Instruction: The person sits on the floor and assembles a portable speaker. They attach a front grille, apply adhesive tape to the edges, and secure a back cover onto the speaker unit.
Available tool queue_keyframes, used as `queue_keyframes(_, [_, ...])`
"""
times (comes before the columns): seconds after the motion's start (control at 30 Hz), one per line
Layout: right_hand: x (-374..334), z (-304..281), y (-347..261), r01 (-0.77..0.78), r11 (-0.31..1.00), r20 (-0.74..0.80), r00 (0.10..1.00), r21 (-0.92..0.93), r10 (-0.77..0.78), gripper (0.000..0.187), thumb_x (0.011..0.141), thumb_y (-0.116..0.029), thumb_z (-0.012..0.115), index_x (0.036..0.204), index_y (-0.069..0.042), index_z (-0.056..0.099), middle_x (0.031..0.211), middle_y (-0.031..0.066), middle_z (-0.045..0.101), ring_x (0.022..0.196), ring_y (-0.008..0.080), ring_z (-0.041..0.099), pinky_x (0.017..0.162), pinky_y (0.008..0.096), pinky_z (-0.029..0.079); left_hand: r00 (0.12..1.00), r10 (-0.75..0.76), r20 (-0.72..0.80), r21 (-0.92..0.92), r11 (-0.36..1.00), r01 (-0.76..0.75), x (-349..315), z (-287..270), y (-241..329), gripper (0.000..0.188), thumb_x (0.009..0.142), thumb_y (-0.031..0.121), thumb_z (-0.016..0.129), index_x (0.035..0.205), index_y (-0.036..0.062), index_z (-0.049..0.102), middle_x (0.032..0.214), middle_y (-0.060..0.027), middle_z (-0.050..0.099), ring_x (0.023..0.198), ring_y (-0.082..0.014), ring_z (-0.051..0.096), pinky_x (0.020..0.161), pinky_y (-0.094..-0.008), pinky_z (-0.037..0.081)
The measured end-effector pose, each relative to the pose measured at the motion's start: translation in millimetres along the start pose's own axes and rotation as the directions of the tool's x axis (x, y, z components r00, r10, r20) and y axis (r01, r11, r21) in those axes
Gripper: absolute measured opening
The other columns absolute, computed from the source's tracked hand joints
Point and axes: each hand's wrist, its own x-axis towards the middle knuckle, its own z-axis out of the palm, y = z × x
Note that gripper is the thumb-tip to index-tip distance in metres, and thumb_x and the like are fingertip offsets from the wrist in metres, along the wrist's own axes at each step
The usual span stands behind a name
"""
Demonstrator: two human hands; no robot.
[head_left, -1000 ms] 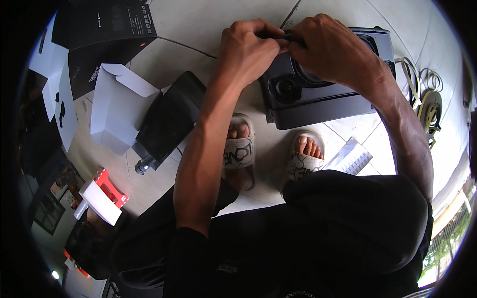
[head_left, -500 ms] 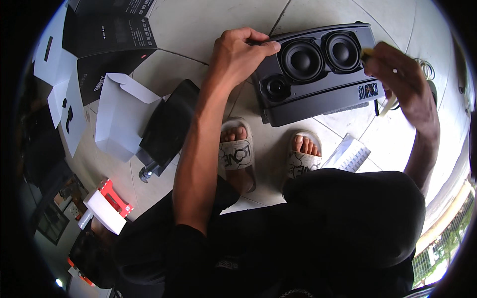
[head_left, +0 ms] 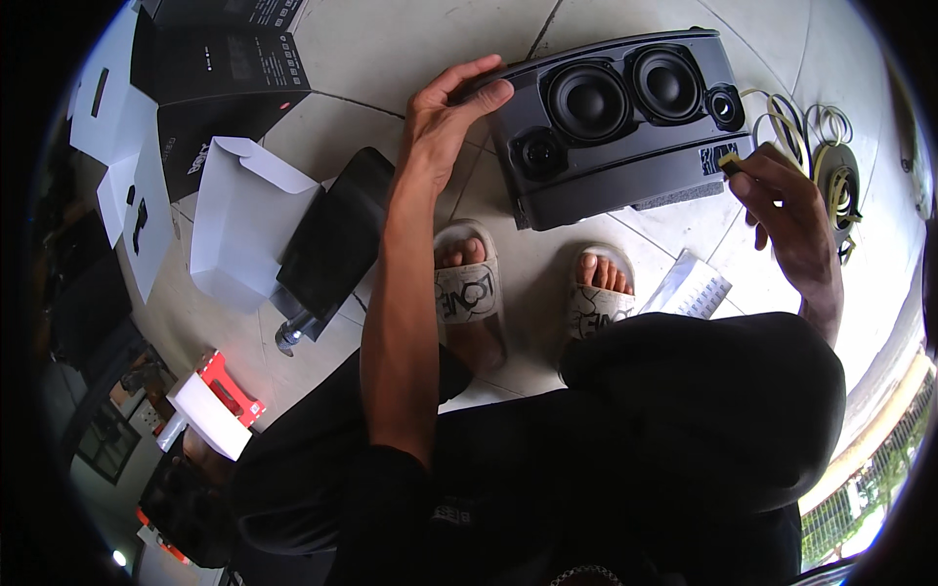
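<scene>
A dark grey speaker box (head_left: 625, 146) without its grille stands tilted on the tiles in front of me. Two large black cones and a small tweeter at each end show on its face. At its upper left corner, my left hand (head_left: 454, 109) grips the edge, thumb in front and fingers partly hidden behind. My right hand (head_left: 787, 210) is by the lower right corner, pinching a small yellow-and-black piece of tape (head_left: 729, 163). That piece is close to a patterned label (head_left: 718, 159) on the speaker; whether they touch I cannot tell.
Right of the speaker lie a tape roll (head_left: 838, 186) and loose pale strips. A printed sheet (head_left: 687, 286) is near my right foot. To the left are a black panel-like part (head_left: 337, 244), an open white box (head_left: 239, 230), a black carton (head_left: 230, 73) and a red-and-white package (head_left: 220, 400).
My right hand has moved down from the right cone toward the lower right corner, uncovering the right tweeter and the tape roll. The speaker and my left hand have shifted slightly up and left.
</scene>
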Motion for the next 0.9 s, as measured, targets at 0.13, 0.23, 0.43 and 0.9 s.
queue_keyframes(0.13, [9, 10, -10, -0.068, 0.947, 0.193, 0.981, 0.313, 0.007, 0.026, 0.094, -0.02, 0.066, 0.106, 0.003, 0.068, 0.083, 0.0069, 0.065, 0.067, 0.0088, 0.057, 0.047, 0.0227, 0.043, 0.957, 0.138, -0.255, 0.031, 0.99, -0.134, -14, 8, -10, 0.04, 0.087, 0.02, 0.074, 0.123, 0.006, 0.065, 0.115, -0.0071, 0.067, 0.108, -0.0146, 0.058, 0.099, -0.0283, 0.041])
queue_keyframes(0.23, [20, 24, -8, 0.125, 0.947, 0.254, 0.945, 0.296, -0.204, 0.028, 0.099, -0.025, 0.059, 0.095, 0.003, 0.065, 0.072, 0.0029, 0.057, 0.066, 0.0101, 0.052, 0.062, 0.0278, 0.043, 0.917, 0.398, 0.026, 0.262, 0.883, -0.39, -35, 30, 20, 0.043, 0.087, 0.013, 0.071, 0.128, 0.0044, 0.06, 0.117, -0.0088, 0.065, 0.108, -0.0152, 0.058, 0.095, -0.0293, 0.046])
queue_keyframes(0.43, [28, 41, -12, 0.028, 0.88, 0.368, 0.902, 0.474, -0.226, 0.027, 0.1, -0.027, 0.057, 0.09, -0.002, 0.061, 0.067, -0.0001, 0.052, 0.062, 0.0069, 0.047, 0.056, 0.025, 0.035, 0.851, 0.318, 0.418, -0.141, 0.948, -0.284, -68, 72, 40, 0.035, 0.085, 0.004, 0.069, 0.119, 0.0018, 0.064, 0.114, -0.0102, 0.067, 0.092, -0.0171, 0.066, 0.082, -0.0305, 0.054])
queue_keyframes(0.9, [6, 45, 36, 0.103, 0.62, 0.175, 0.912, 0.778, -0.37, 0.04, 0.092, -0.039, 0.066, 0.079, -0.002, 0.062, 0.09, 0.0099, 0.055, 0.064, 0.0087, 0.051, 0.05, 0.02, 0.04, 0.785, 0.475, 0.397, 0.191, 0.794, -0.577, -82, 106, 15, 0.016, 0.088, 0.016, 0.07, 0.089, 0.0021, 0.063, 0.08, -0.0094, 0.065, 0.066, -0.024, 0.066, 0.06, -0.0335, 0.053])
